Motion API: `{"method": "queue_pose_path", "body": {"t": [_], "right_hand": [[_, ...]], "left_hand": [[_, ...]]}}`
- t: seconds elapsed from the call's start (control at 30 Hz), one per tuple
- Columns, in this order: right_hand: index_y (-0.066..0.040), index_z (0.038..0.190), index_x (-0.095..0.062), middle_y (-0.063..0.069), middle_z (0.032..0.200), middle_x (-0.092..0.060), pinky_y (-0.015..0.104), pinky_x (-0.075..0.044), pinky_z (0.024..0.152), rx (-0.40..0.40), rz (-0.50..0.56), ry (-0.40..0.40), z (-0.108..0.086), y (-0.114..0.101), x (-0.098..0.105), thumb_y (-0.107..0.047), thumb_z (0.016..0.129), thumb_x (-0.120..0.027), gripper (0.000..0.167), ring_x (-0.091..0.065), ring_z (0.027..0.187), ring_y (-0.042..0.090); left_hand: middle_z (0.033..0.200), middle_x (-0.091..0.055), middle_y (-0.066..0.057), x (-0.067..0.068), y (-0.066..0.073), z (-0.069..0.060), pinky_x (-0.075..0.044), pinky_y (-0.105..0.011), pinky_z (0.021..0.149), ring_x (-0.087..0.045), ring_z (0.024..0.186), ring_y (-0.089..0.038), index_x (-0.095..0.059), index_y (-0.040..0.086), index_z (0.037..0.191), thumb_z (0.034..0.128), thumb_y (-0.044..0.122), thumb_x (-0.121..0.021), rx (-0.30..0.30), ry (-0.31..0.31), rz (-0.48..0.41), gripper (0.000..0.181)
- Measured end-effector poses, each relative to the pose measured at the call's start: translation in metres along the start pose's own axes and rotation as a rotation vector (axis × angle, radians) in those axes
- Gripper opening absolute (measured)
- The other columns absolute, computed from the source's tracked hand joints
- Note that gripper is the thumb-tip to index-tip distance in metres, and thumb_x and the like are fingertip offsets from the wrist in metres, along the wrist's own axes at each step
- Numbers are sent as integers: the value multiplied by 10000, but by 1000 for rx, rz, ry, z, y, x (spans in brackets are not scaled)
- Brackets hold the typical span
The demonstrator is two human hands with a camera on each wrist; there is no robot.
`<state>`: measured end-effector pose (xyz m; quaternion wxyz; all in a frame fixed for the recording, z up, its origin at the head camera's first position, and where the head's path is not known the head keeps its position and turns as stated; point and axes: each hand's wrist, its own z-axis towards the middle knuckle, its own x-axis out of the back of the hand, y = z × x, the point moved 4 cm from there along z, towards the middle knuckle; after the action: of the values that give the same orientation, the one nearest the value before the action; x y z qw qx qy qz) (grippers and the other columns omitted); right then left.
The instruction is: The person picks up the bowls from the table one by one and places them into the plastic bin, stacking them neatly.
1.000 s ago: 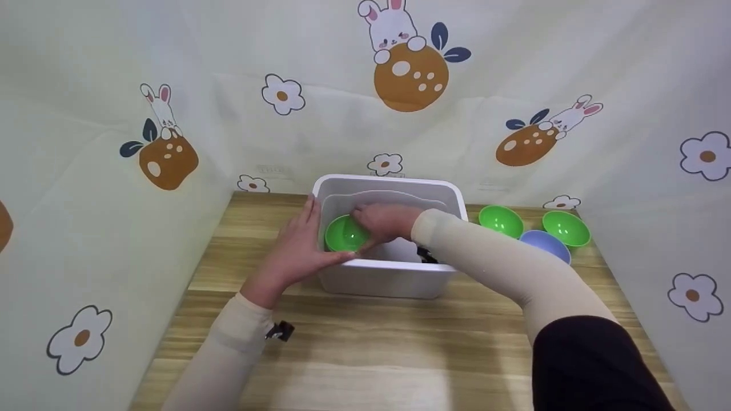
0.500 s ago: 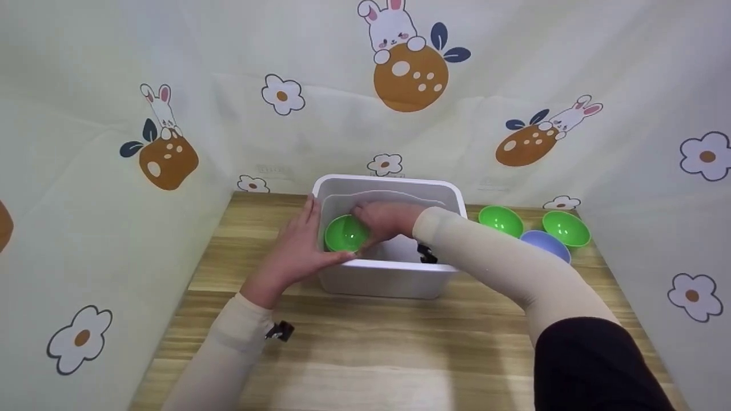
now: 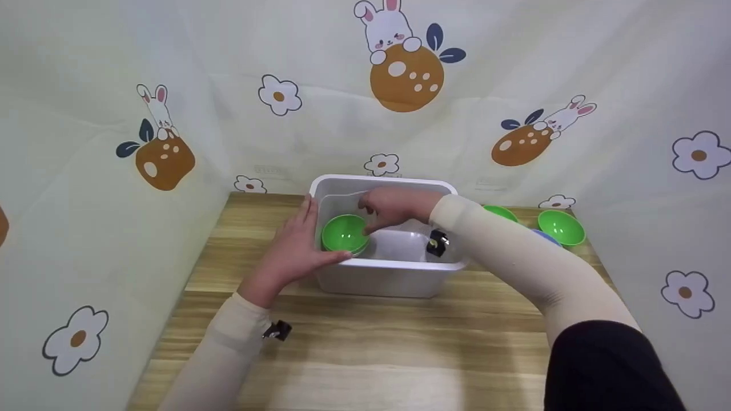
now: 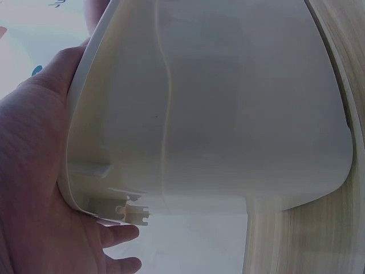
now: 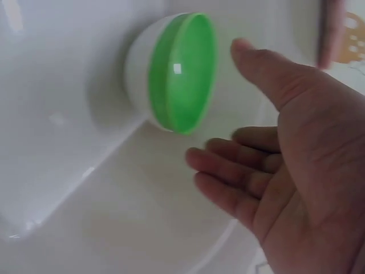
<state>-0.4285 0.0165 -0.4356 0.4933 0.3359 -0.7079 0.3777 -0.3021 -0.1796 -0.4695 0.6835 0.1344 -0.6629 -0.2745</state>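
Note:
A white bin [image 3: 377, 281] stands on the wooden table, and a stack of green bowls [image 3: 345, 234] sits in its left end. My left hand [image 3: 291, 251] rests on the bin's left front corner, thumb along the front rim and fingers at the left side; the left wrist view shows this hand [image 4: 40, 148] against the bin's outer wall [image 4: 228, 103]. Inside the bin my right hand [image 3: 394, 206] is just right of the bowls. In the right wrist view that hand [image 5: 302, 165] has thumb and fingers apart, holding nothing, with the nested bowls [image 5: 177, 74] clear of it.
Right of the bin, partly behind my right forearm, lie a green bowl [image 3: 499, 213] and a blue bowl [image 3: 548, 236]. Another green bowl [image 3: 562, 228] is farther right. A patterned cloth [image 3: 320, 137] hangs behind the table and along both sides.
My right hand has let go of the green bowl, which stays in the bin, and has moved up and right. My left hand keeps its place at the corner. The view has shifted slightly.

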Motion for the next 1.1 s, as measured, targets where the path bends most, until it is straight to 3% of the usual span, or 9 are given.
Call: {"method": "queue_pose_path", "body": {"t": [0.23,0.5,0.67,0.83,1.1], "right_hand": [[16,1413,-685,187,1225,-767,458,-606,976,-39,138,54,-38,-1,29,-375,1042,-767,545,-723,1093,294],[-62,1390,-708,58,1167,-764,457,-612,1000,6,286,288,-97,-1,45,-317,1066,-766,416,-740,1086,202],[-62,1369,-724,18,1148,-772,461,-606,921,-13,354,419,-135,3,42,-312,1065,-777,397,-725,1054,182],[-112,1365,-736,-21,1164,-775,384,-603,939,-49,395,505,-171,13,30,-322,1067,-780,367,-718,1047,156],[-96,1330,-754,-7,1121,-786,263,-584,934,-86,450,624,-215,29,6,-176,1063,-777,279,-724,1007,175]], "left_hand": [[1850,-10,-189,1,1,0,-162,-748,1291,-175,1649,-532,-63,17,1768,783,857,-800,14,-4,-4,1490],[1852,8,-174,-1,0,2,-151,-757,1288,-156,1652,-535,-56,10,1765,769,888,-783,15,-10,-10,1514],[1851,6,-182,-1,1,2,-157,-762,1284,-175,1638,-561,-48,8,1765,751,921,-761,10,-6,-21,1540],[1852,11,-176,-2,0,1,-155,-758,1285,-158,1643,-554,-38,20,1768,720,961,-745,19,-5,-24,1576],[1852,13,-176,-1,0,1,-157,-742,1295,-163,1647,-543,-36,22,1768,723,949,-760,17,3,-32,1573]]}}
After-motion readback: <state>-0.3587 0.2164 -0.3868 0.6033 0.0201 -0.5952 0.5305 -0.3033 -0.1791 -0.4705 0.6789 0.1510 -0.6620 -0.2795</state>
